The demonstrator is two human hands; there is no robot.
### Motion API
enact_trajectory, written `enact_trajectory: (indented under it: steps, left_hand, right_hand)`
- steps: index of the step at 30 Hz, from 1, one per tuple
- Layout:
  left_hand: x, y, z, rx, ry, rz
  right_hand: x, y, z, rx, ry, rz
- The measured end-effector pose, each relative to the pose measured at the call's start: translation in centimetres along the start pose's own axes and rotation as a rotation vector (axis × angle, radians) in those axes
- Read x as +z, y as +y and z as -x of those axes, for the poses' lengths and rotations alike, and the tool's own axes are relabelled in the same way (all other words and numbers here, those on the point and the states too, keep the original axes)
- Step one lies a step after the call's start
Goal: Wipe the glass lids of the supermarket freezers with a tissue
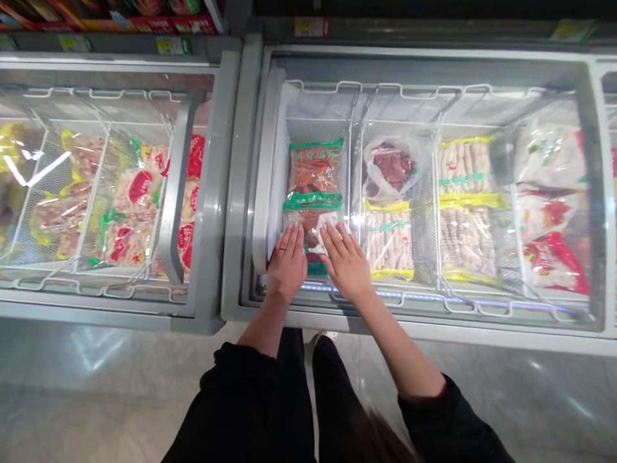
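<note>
The left hand [287,260] and the right hand [345,257] lie flat and palm-down over the nearer green-edged clear pack of reddish-brown food [308,220], in the leftmost compartment of the glass-topped chest freezer [234,193]. Both hands are unclenched, fingers stretched toward twelve o'clock and grasping nothing visible; a dark ring [282,248] circles a left finger. A white, crumpled patch [328,222] shows at the right fingertips, though whether it is cloth or wrapping I cannot tell, nor whether the palms touch glass or pack. Just past the hands, at twelve o'clock, lies a matching green-edged pack [314,170]. The upright grey lid handle [267,173] stands at eleven o'clock from the left hand. From the right hand, a clear plastic bag of dark red food [395,168] sits at one o'clock, beyond a yellow-edged pack of pale rolls [388,241] near three o'clock. Farther toward three o'clock lies a red-and-white bag [554,262]. Around nine o'clock from the left hand, a second chest freezer [208,193] holds red-labelled packs [141,186].
</note>
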State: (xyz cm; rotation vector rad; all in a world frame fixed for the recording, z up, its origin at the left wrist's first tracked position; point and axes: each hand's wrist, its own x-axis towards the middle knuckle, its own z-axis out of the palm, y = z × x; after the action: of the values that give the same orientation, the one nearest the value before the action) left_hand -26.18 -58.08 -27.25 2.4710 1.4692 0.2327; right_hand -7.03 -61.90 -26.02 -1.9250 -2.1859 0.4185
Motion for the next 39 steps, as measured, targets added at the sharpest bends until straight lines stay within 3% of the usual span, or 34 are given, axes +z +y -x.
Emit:
enact_trajectory:
  steps: [2, 4, 8, 11, 15, 18, 22, 25, 29, 33, 36, 39]
  left_hand:
    - [-0.1, 0.0, 0.1, -0.006, -0.012, -0.011]
    - [-0.2, 0.1, 0.1, -0.008, -0.021, -0.021]
    - [-0.3, 0.1, 0.0, -0.004, -0.021, -0.032]
    - [-0.1, 0.1, -0.1, -0.003, -0.021, -0.032]
    - [0.3, 0.1, 0.1, -0.006, -0.003, -0.006]
    - [0.2, 0.0, 0.2, 0.015, 0.026, 0.006]
    - [-0.1, -0.1, 0.3, 0.023, 0.01, 0.014]
    - [0.0, 0.0, 0.3, 0.007, -0.014, 0.019]
    - [0.3, 0.0, 0.4, 0.003, -0.022, 0.006]
    - [0.1, 0.0, 0.4, 0.01, -0.02, -0.001]
    - [-0.1, 0.2, 0.4, -0.002, -0.027, -0.003]
    - [-0.2, 0.3, 0.3, -0.02, -0.056, 0.0]
  right_hand:
    - [-0.2, 1.0, 1.6, 0.02, 0.006, 0.016]
    - [-0.2, 1.7, 1.0, 0.105, 0.046, 0.035]
    - [0.3, 0.4, -5.5, 0.234, 0.087, 0.028]
    - [0.5, -1.8, -8.7, 0.129, 0.04, -0.001]
    - [0.3, -2.0, -6.1, -0.033, -0.019, -0.03]
    - [0.0, -0.4, -4.1, 0.014, 0.008, -0.025]
    - [0.5, -0.7, -7.5, 0.145, 0.107, -0.051]
    - [0.9, -2.7, -10.7, 0.089, 0.081, -0.08]
    - [0.6, -3.2, -9.9, -0.061, -0.033, -0.081]
    - [0.1, -2.1, -8.4, 0.033, -0.028, -0.066]
    - [0.2, -3.3, -10.6, 0.17, -0.009, -0.046]
    - [0.4, -5.2, -13.0, 0.121, -0.047, -0.04]
